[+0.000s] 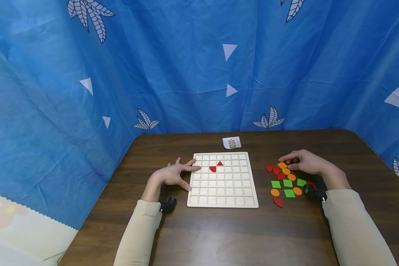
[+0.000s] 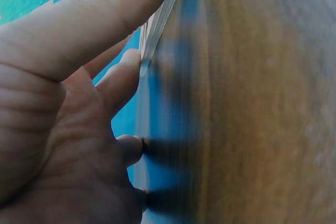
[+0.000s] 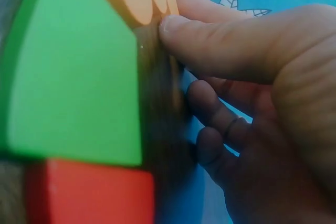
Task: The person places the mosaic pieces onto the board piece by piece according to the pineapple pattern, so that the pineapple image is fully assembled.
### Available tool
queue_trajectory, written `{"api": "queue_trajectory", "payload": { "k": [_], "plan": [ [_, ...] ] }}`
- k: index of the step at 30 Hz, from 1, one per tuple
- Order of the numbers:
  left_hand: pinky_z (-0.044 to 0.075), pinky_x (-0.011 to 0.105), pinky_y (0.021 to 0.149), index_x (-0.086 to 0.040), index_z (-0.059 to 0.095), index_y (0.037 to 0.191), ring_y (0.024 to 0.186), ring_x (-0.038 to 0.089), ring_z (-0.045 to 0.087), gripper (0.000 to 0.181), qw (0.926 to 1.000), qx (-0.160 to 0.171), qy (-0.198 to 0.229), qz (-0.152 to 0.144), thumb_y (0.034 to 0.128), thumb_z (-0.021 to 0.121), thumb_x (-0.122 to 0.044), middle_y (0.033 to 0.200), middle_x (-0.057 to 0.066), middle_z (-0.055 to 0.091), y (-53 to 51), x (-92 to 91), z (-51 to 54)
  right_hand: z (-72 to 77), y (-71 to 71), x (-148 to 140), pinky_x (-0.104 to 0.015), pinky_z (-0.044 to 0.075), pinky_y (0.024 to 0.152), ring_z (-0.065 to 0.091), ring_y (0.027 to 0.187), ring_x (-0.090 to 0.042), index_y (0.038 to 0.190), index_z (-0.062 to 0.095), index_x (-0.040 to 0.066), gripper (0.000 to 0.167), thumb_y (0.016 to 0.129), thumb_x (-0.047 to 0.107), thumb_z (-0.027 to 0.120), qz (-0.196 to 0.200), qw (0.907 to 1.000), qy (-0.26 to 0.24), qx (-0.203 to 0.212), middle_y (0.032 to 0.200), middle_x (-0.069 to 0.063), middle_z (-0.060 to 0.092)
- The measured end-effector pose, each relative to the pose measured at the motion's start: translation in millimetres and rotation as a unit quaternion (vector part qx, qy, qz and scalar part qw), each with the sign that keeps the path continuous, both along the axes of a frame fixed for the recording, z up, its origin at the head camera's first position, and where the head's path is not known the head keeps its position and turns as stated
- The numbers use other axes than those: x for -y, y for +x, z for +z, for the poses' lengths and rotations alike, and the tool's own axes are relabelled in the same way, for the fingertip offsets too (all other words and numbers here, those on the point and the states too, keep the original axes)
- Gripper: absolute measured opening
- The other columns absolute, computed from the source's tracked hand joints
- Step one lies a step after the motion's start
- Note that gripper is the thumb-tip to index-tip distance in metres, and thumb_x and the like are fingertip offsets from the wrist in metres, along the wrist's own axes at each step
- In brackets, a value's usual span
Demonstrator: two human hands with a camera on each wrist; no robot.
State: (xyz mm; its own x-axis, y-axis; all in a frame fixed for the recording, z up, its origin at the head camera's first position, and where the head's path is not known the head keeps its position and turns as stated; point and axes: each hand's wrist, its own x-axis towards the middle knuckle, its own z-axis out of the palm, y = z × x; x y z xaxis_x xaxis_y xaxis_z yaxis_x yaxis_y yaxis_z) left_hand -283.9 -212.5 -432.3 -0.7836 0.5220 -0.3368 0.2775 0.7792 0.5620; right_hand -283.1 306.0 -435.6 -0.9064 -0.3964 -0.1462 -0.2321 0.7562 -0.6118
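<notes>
- right sleeve [image 1: 355, 221] and left sleeve [image 1: 139, 229], both pale, nearest the head camera. what do we log for the hands?

- left hand [image 1: 171, 175]: fingers spread and mostly straight, set along the left side of the white grid board [image 1: 223, 204]. we see its thumb at the board's edge lower down, other fingertips further up. we record it as unclenched, gripping no piece.

- and the right?

- right hand [image 1: 308, 162] pinches an orange square [image 1: 282, 165] between thumb and finger, at the far end of the loose pieces. whether that square is clear of the wood, we cannot tell.

- what lies around it?

- just beside it, nearer us, an orange disc [image 1: 286, 171]; to the left, some red pieces [image 1: 269, 168]. further toward us we count four green squares [image 1: 289, 193], with more orange discs and another red piece [image 1: 278, 202] near them. in the right wrist view a green piece fills much of the left half.

- on the board?

- two pieces, in its upper part: a red triangle [image 1: 220, 163] and a red quarter-circle [image 1: 212, 169], diagonal neighbours.

- beyond it?

- we note a small printed card [image 1: 231, 142] on the brown table [image 1: 239, 236], then a blue curtain [image 1: 193, 74].
</notes>
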Motion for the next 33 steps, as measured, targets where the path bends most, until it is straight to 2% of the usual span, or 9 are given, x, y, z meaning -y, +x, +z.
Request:
{"api": "queue_trajectory", "payload": {
  "k": [4,11,17,21,27,33],
  "plan": [
    [-0.008,0.075,0.12,-0.039,0.05,0.152,0.159,0.042,-0.018,0.085,1.0,0.001,-0.001,0.004,0.0769,0.09,-0.036,0.174,-0.008,0.015,0.2,0.0,-0.2,-2.1,-1.5,1.5,-0.032,0.053,0.084,0.057,0.099,-0.025,0.128,0.07,0.003,0.031,0.097,0.002,0.066,-0.009,1.0,0.001,-0.004,0.118,-0.017,0.068],
    [-0.009,0.075,0.12,-0.04,0.048,0.153,0.159,0.042,-0.018,0.086,1.0,0.004,-0.002,0.001,0.0774,0.089,-0.037,0.174,-0.009,0.014,1.3,1.4,-0.9,-1.5,-2.8,9.5,-0.033,0.048,0.082,0.053,0.093,-0.025,0.128,0.065,-0.001,0.029,0.1,0.007,0.063,-0.033,0.9994,0.013,0.005,0.099,-0.009,0.059],
    [-0.009,0.076,0.119,-0.039,0.048,0.154,0.158,0.043,-0.019,0.087,1.0,0.001,-0.002,-0.006,0.0773,0.09,-0.037,0.174,-0.008,0.015,0.6,0.7,0.4,3.0,-0.8,24.8,-0.029,0.049,0.074,0.052,0.093,-0.025,0.13,0.062,-0.003,0.031,0.103,0.01,0.062,-0.055,0.9982,-0.021,-0.01,0.101,-0.01,0.057],
    [-0.009,0.077,0.118,-0.039,0.047,0.154,0.158,0.043,-0.019,0.088,1.0,-0.002,-0.002,-0.007,0.0772,0.09,-0.037,0.174,-0.007,0.015,0.1,-0.3,1.4,11.6,0.8,40.0,-0.027,0.049,0.069,0.052,0.091,-0.025,0.131,0.061,-0.004,0.032,0.103,0.011,0.062,-0.065,0.9968,-0.039,-0.024,0.102,-0.012,0.057],
    [-0.009,0.076,0.119,-0.039,0.047,0.154,0.158,0.043,-0.019,0.088,1.0,-0.002,-0.003,-0.007,0.0772,0.09,-0.037,0.174,-0.008,0.015,0.0,-0.7,1.8,26.4,5.4,65.9,-0.03,0.049,0.074,0.052,0.093,-0.027,0.129,0.061,-0.003,0.029,0.103,0.01,0.061,-0.078,0.9952,-0.036,-0.047,0.103,-0.013,0.056],
    [-0.009,0.077,0.118,-0.04,0.047,0.154,0.158,0.043,-0.019,0.088,1.0,-0.001,-0.003,-0.005,0.0768,0.09,-0.037,0.174,-0.008,0.015,-0.1,0.3,-0.1,34.4,11.0,93.4,-0.03,0.047,0.071,0.051,0.091,-0.027,0.129,0.061,-0.002,0.028,0.104,0.01,0.06,-0.087,0.9939,-0.042,-0.053,0.103,-0.013,0.055]
  ]
}}
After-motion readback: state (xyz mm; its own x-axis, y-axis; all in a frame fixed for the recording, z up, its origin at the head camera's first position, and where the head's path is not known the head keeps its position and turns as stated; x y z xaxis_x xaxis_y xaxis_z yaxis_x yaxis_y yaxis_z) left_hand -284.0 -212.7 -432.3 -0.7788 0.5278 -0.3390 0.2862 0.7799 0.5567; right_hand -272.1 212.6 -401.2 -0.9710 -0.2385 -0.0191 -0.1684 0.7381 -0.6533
